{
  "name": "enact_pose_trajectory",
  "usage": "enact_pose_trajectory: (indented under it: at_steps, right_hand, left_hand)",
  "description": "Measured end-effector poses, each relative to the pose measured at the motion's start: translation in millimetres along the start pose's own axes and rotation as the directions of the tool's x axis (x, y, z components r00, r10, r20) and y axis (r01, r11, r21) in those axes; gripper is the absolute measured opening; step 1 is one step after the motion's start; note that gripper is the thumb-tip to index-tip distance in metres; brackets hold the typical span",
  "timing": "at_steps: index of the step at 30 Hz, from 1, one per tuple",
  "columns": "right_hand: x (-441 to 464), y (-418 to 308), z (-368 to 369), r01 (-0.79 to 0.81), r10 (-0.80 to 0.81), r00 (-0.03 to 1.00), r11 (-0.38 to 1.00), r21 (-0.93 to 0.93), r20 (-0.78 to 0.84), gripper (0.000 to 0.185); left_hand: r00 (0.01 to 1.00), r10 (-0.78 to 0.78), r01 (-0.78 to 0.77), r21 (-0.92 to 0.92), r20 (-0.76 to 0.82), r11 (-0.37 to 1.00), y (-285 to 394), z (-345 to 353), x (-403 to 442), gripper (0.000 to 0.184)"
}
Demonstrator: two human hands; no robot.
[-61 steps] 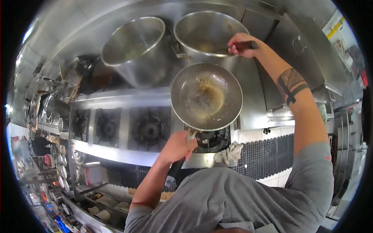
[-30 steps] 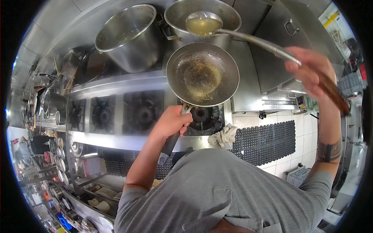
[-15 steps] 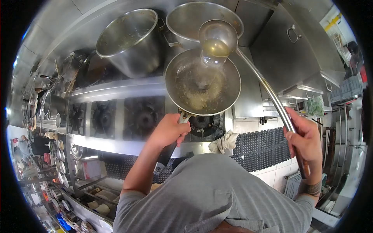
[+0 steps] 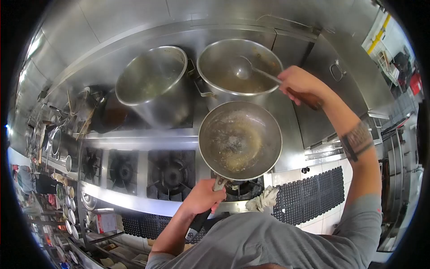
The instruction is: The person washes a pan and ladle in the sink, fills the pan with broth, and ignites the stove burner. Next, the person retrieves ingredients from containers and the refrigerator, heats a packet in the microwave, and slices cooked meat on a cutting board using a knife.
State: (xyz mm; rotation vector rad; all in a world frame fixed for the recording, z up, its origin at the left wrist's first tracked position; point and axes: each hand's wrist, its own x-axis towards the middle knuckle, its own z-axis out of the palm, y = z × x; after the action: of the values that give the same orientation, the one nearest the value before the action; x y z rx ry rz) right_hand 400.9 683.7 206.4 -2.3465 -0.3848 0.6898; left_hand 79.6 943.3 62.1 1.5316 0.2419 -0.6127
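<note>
My left hand [image 4: 204,197] is wrapped round the handle of a frying pan [image 4: 264,152], held over the front burner. Cloudy liquid with small pale bits covers part of the pan's bottom. My right hand [image 4: 301,85] grips the brown handle end of a long ladle [image 4: 266,75]. The ladle's bowl is down inside a wide stockpot [image 4: 239,93] behind the pan; whether it touches the liquid there I cannot tell. A second, taller stockpot [image 4: 161,105] stands to the left, with steam over its mouth.
Black gas burners [image 4: 170,172] line the stove to the left of the pan. A crumpled cloth [image 4: 263,199] lies at the stove's front edge. Black rubber matting [image 4: 309,195] covers the floor at right. Steel cabinets [image 4: 331,98] stand at the right, and a person [image 4: 38,183] is far left.
My right hand has moved forward and up, taking the ladle from above the pan into the wide stockpot. The pouring from the ladle has stopped. My left hand still holds the pan.
</note>
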Motion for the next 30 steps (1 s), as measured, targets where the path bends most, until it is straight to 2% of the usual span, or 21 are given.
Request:
enact_pose_trajectory:
  at_steps: [5, 6, 7, 8, 9, 11, 12, 13, 15, 16, 17, 19, 20, 24, 28, 30]
  right_hand:
    - [94.3, 4.6, 6.5, 0.018, -0.004, 0.997, 0.983, -0.181, 0.079, 0.014]
    - [101.3, 5.4, 10.0, -0.080, 0.075, 0.994, 0.994, 0.072, 0.073, 0.012]
    - [107.6, 6.6, 14.2, -0.173, 0.152, 0.984, 0.932, 0.320, 0.089, 0.010]
    - [113.0, 8.3, 19.6, -0.274, 0.247, 0.961, 0.793, 0.544, 0.123, 0.010]
    - [113.8, 8.6, 22.5, -0.275, 0.246, 0.961, 0.795, 0.540, 0.127, 0.010]
    - [110.1, 12.6, 26.8, -0.354, 0.302, 0.922, 0.398, 0.846, 0.243, 0.017]
    - [105.6, 17.7, 28.9, -0.328, 0.174, 0.943, 0.328, 0.886, 0.285, 0.020]
    - [102.2, 21.3, 28.9, -0.331, 0.173, 0.942, 0.332, 0.884, 0.288, 0.020]
    - [88.3, 29.2, 31.1, -0.326, 0.112, 0.943, 0.114, 0.938, 0.314, 0.017]
    - [81.3, 36.4, 34.0, -0.227, -0.062, 0.968, 0.215, 0.950, 0.245, 0.016]
    - [72.7, 40.4, 34.0, -0.227, -0.066, 0.967, 0.212, 0.950, 0.246, 0.016]
    - [45.7, 32.4, 29.6, -0.251, 0.041, 0.968, 0.109, 0.962, 0.248, 0.016]
    - [36.7, 36.7, 25.5, -0.305, -0.042, 0.950, 0.094, 0.948, 0.310, 0.018]
    - [-8.8, 34.3, 12.1, -0.324, -0.161, 0.932, 0.028, 0.946, 0.324, 0.023]
    - [-67.1, 15.4, -5.3, -0.295, -0.211, 0.933, 0.009, 0.955, 0.290, 0.024]
    - [-89.7, 8.9, -12.7, -0.305, -0.248, 0.923, -0.003, 0.952, 0.295, 0.024]
  left_hand:
    - [0.998, -0.056, 0.056, -0.016, 0.006, 0.998, 8.6, -3.2, -2.4, 0.009]
    - [0.999, -0.044, 0.044, 0.015, 0.005, 0.999, 8.5, -4.4, -2.1, 0.008]
    - [0.999, -0.044, 0.044, 0.011, 0.003, 0.999, 6.9, -5.4, -1.5, 0.008]
    - [0.999, -0.035, 0.035, -0.004, 0.013, 0.999, 4.5, -6.2, -1.2, 0.011]
    - [0.999, -0.024, 0.025, -0.020, 0.021, 0.999, 3.1, -6.5, -1.2, 0.013]
    - [1.000, -0.023, 0.023, -0.005, 0.012, 1.000, 7.0, -6.6, -3.1, 0.011]
    - [1.000, -0.023, 0.023, 0.015, 0.008, 1.000, 9.1, -6.7, -3.7, 0.009]
    - [1.000, -0.023, 0.023, 0.011, 0.004, 1.000, 10.4, -6.6, -3.3, 0.009]
    - [1.000, -0.019, 0.019, 0.052, -0.004, 0.998, 12.4, -5.2, -3.9, 0.009]
    - [1.000, -0.022, 0.022, 0.052, -0.005, 0.998, 10.8, -4.4, -4.2, 0.009]
    - [1.000, -0.010, 0.011, 0.064, -0.011, 0.998, 7.8, -3.9, -2.8, 0.008]
    - [1.000, 0.008, -0.006, 0.081, -0.024, 0.997, 6.4, -2.9, -2.9, 0.008]
    - [1.000, 0.015, -0.013, 0.079, -0.023, 0.997, 7.1, -1.6, -3.5, 0.009]
    - [0.999, 0.022, -0.018, 0.085, -0.038, 0.996, 5.3, 5.4, -3.7, 0.010]
    - [0.998, 0.050, -0.045, 0.143, -0.030, 0.989, -1.6, 9.8, 0.8, 0.016]
    - [0.998, 0.051, -0.045, 0.116, -0.047, 0.992, -6.7, 13.6, 1.8, 0.017]
